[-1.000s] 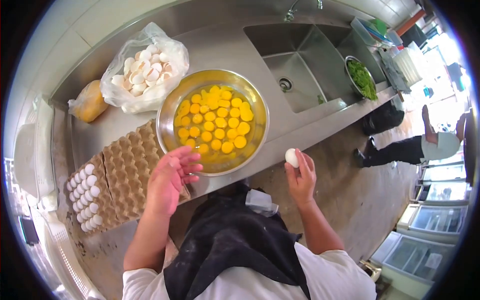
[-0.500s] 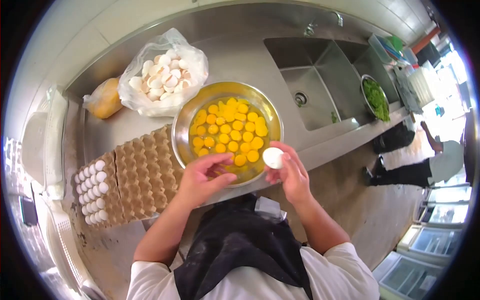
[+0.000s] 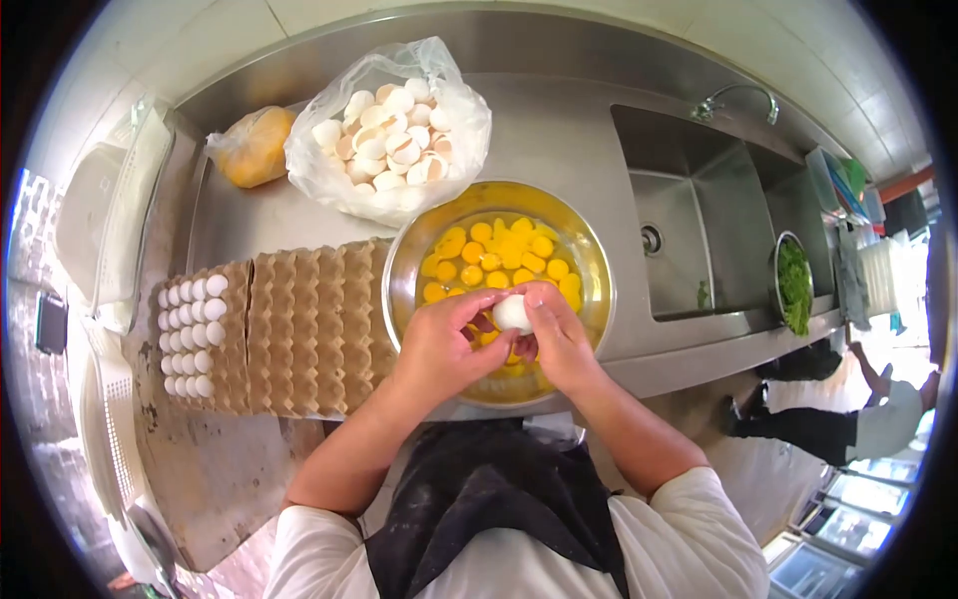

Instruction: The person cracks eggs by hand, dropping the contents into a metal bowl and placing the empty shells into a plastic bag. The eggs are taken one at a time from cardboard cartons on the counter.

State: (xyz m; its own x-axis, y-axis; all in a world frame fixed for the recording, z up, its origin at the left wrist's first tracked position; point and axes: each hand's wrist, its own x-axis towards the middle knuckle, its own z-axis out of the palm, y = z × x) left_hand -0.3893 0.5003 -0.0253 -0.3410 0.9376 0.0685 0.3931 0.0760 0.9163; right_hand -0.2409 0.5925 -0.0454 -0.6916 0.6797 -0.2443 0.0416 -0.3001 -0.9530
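A white egg is held between both hands over a metal bowl. My right hand grips it from the right side. On the other side, my left hand has its fingertips curled against the shell. Many yolks in clear egg white fill the bowl's bottom; the hands hide its near part. Whether the shell is cracked cannot be made out.
Left of the bowl lie cardboard egg trays, with white eggs at the far left. Behind are a plastic bag of eggshells and a yellow-orange bag. Rightward are a sink, a bowl of greens and another person.
My right hand has brought the egg leftward over the bowl, and my left hand has closed in to touch it. The camera view has shifted.
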